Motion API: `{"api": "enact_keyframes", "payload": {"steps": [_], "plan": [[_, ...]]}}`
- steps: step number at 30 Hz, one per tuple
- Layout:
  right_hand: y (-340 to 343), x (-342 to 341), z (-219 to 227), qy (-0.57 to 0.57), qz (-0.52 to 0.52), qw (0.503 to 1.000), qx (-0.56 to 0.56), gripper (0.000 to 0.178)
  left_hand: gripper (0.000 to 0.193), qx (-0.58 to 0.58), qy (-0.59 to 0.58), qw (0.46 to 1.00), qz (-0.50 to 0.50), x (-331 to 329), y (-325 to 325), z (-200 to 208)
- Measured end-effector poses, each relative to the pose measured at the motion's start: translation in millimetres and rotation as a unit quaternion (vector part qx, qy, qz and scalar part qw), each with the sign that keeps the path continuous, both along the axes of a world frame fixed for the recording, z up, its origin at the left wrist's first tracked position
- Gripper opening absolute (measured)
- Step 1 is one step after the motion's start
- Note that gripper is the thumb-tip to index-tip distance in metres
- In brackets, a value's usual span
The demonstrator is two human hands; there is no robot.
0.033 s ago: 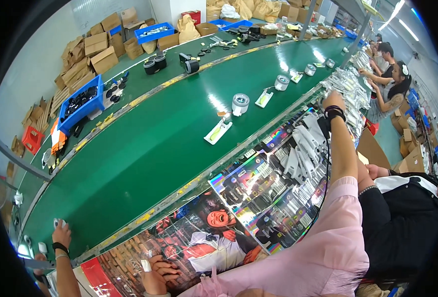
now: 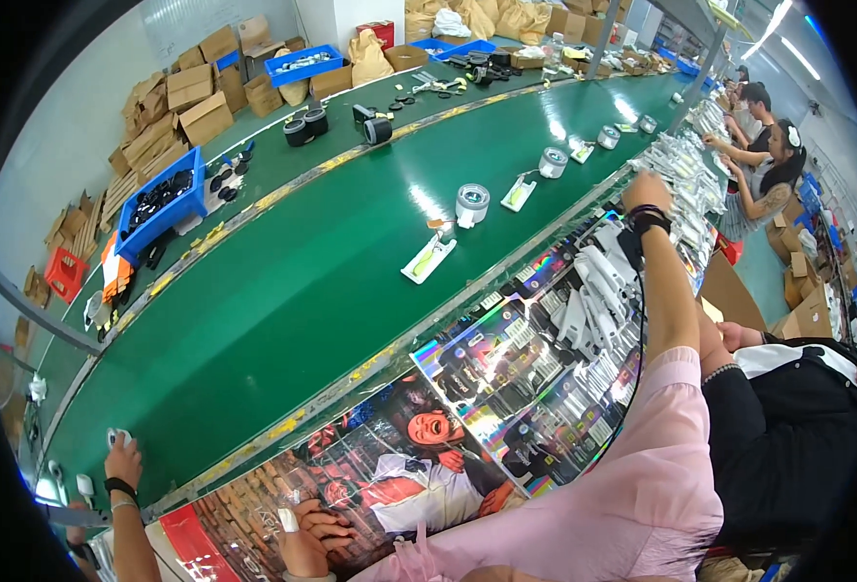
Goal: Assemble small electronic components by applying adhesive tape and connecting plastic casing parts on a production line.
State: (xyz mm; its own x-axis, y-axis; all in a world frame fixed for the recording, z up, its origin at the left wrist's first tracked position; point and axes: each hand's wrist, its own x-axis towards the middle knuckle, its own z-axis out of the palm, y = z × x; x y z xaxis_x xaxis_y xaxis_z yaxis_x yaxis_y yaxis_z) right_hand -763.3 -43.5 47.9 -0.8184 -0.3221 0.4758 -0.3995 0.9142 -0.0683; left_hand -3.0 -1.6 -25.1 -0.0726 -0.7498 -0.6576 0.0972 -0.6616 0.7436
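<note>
At the far left, my left hand (image 2: 124,460) is closed round a small white-and-grey object (image 2: 116,437) on the green belt. A black strap circles that wrist. My right arm, in a pink sleeve, stretches to the upper right. There my right hand (image 2: 648,193) has its fingers curled beside a heap of white parts in clear bags (image 2: 688,175); what it grips is hidden. White handle-shaped parts (image 2: 598,291) lie below its wrist on printed sheets (image 2: 487,354). Another hand (image 2: 307,541), one finger wrapped in white, rests on a poster (image 2: 244,504); whose it is I cannot tell.
The green conveyor belt (image 2: 283,320) carries round white-and-clear units (image 2: 471,204) and white trays with light-green pieces (image 2: 428,257). Across it stand a blue bin of black parts (image 2: 162,199) and black cylinders (image 2: 304,126). A co-worker in black (image 2: 797,436) sits close at right.
My right hand has shifted slightly left, its fingers still curled. My left hand stays on the small object at the belt's near end.
</note>
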Motion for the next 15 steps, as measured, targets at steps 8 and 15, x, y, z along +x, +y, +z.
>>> {"api": "enact_keyframes", "payload": {"steps": [8, 15], "plan": [[-118.3, 176.4, -33.2, -0.028, 0.606, 0.794, 0.044, 0.035, 0.060, -0.053, 0.047, 0.997, -0.024, -12.4, 1.2, 1.6], [-150.3, 219.3, -79.6, 0.048, 0.528, 0.826, 0.189, 0.015, 0.056, -0.063, 0.111, 0.991, -0.036, -7.1, 3.8, 0.1]]}}
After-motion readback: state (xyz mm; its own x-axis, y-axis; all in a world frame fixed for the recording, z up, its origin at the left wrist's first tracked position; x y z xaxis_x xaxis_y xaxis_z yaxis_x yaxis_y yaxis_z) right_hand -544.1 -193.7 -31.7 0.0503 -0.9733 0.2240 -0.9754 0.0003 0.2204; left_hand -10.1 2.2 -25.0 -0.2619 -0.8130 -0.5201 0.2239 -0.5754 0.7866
